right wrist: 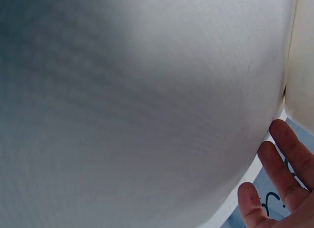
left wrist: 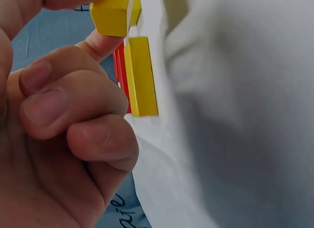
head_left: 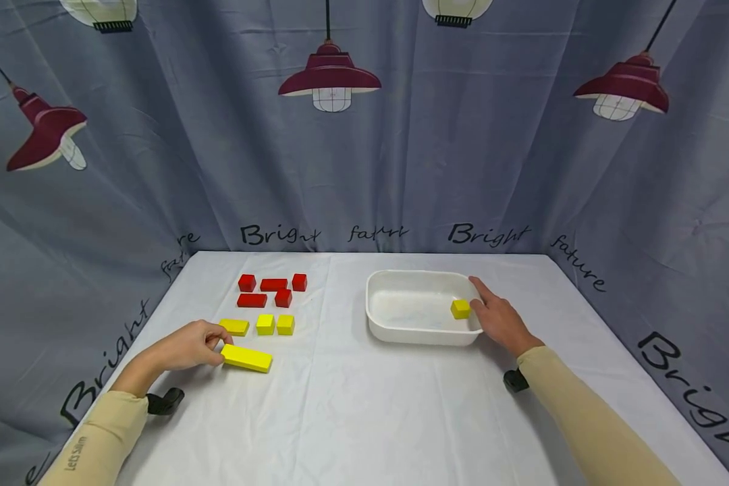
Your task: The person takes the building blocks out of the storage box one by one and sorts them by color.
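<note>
From the head view, my left hand [head_left: 191,345] rests on the white-covered bench [head_left: 352,418], its fingers curled and pinching the near end of the long yellow block [head_left: 246,358], which lies flat on the cloth. Just beyond it sit three smaller yellow blocks [head_left: 265,325] in a row, and behind those a cluster of red blocks [head_left: 272,291]. My right hand [head_left: 499,320] is over at the white tray [head_left: 401,331], lying against its right rim with the fingers fairly straight; the fingertips touch a small yellow cube [head_left: 460,309] that sits inside the tray near that right wall. I cannot tell whether the cube is truly gripped or only touched.

At my left wrist, the fingers [left wrist: 73,110] are curled in tight, close to the lens. A yellow block [left wrist: 141,76] stands out against the white cloth, with a strip of red block [left wrist: 119,71] showing behind it, and another yellow block [left wrist: 113,14] sits at the top between thumb and fingertip.

At my right wrist, nearly everything is the pale wall of the tray [right wrist: 147,100]. Three fingertips [right wrist: 279,164] show in the lower right corner, extended and relaxed, lying beside the tray wall. The cube is out of sight here.
</note>
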### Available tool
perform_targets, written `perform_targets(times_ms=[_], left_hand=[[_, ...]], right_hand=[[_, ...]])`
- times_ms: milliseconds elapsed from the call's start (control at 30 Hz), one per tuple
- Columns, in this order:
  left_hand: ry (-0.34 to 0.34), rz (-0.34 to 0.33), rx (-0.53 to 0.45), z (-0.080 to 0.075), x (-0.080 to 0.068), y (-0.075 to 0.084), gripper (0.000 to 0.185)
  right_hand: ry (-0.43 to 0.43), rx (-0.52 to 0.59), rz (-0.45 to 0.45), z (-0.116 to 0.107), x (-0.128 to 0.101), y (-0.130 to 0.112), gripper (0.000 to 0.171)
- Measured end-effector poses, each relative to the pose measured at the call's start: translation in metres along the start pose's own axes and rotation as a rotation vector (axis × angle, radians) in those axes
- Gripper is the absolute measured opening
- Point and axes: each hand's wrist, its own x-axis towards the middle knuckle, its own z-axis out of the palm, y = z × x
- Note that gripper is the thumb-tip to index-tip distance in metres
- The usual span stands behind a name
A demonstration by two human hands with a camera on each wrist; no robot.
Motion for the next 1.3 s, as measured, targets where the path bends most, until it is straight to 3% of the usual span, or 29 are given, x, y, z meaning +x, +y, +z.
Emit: perform_targets(times_ms=[333,700,1300], left_hand=[[0.0,-0.062,0.009,-0.005,-0.008,-0.011,0.036],[0.026,-0.149,0.03,-0.009,-0.007,-0.023,0.035],[0.097,-0.167,0.025,-0.006,-0.006,-0.036,0.046]], right_hand=[[-0.009,-0.002,-0.005,-0.003,0.002,0.002,0.062],[-0.002,-0.013,-0.017,-0.003,0.002,0.001,0.062],[-0.008,-0.008,0.005,-0.002,0.001,0.001,0.062]])
